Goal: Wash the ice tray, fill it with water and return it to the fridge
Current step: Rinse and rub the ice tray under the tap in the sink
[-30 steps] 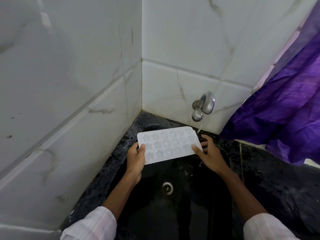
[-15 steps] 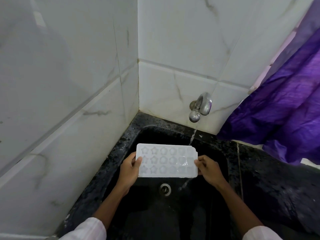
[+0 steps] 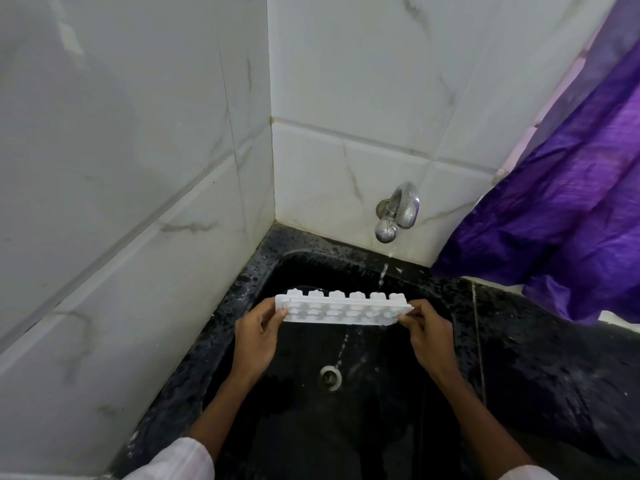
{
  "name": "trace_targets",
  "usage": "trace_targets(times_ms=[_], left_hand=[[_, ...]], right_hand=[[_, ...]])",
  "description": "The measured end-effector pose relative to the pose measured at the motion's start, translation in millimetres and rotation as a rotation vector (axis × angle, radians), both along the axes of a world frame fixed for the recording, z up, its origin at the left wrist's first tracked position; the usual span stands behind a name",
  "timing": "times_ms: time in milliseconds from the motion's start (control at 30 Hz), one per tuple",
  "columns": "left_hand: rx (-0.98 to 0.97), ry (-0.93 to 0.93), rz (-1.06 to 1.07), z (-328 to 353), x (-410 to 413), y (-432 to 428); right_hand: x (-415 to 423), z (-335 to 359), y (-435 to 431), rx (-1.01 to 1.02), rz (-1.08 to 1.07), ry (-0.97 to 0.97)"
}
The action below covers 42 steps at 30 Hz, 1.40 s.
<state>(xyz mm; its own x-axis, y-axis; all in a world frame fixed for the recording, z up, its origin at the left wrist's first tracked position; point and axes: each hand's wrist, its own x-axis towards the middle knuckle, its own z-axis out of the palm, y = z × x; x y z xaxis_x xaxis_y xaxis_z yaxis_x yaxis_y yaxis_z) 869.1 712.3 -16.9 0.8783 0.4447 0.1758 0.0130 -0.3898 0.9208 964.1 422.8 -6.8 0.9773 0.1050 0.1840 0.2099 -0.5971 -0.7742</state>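
A white ice tray (image 3: pixel 341 309) hangs over the black sink (image 3: pixel 263 271), tipped steeply so its bumpy underside faces me and its cavities face away. My left hand (image 3: pixel 258 336) pinches the tray's left end. My right hand (image 3: pixel 427 336) pinches its right end. A thin stream of water falls from the metal tap (image 3: pixel 396 213) on the back wall and lands near the tray's right end. Water runs off the tray toward the drain (image 3: pixel 330 375).
White marble-look tiles form the left and back walls meeting in a corner. A purple curtain (image 3: pixel 568 216) hangs at the right over the black speckled counter (image 3: pixel 540 362). White sleeves show at the bottom edge.
The tray dropped lower into the sink, then tipped from flat and face-up to steeply tilted with its underside toward me. Both hands kept hold of its ends.
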Motion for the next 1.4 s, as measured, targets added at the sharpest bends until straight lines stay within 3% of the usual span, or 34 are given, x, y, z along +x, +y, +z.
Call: trace_targets(times_ms=[100,233,400,500,633,767,900,1000,1133,1233,1400], left_hand=[[0.028,-0.018,0.009,-1,3,2],[0.033,0.003,-0.029,-3,1,3],[0.118,-0.105,0.014,0,-3,2],[0.113,-0.107,0.021,-4,-7,-1],[0.094,-0.149,0.018,-6,-10,-6],[0.123,-0.164,0.053,-4,-14,-10],[0.145,-0.234,0.04,1,-15,-12],[0.171,-0.207,0.036,-2,-16,-10],[0.151,-0.221,0.023,-1,-19,-13],[0.112,-0.055,-0.011,-12,-17,-9],[0.022,0.104,-0.042,-15,-2,-15]], right_hand=[[-3,-1,0,0.008,-0.011,-0.071],[-9,-8,-3,-0.046,0.049,-0.003],[-16,-2,0,-0.027,-0.042,-0.174],[-20,-4,2,-0.089,0.052,-0.06],[-27,-3,2,-0.024,-0.083,-0.185],[-29,-3,0,-0.079,-0.039,-0.132],[-34,2,-1,-0.026,-0.126,-0.275],[-34,-2,-1,-0.053,-0.033,-0.152],[-38,0,-1,-0.015,-0.115,-0.211],[-31,-8,-1,-0.036,-0.041,-0.02],[-10,-10,1,0.065,-0.127,0.143]])
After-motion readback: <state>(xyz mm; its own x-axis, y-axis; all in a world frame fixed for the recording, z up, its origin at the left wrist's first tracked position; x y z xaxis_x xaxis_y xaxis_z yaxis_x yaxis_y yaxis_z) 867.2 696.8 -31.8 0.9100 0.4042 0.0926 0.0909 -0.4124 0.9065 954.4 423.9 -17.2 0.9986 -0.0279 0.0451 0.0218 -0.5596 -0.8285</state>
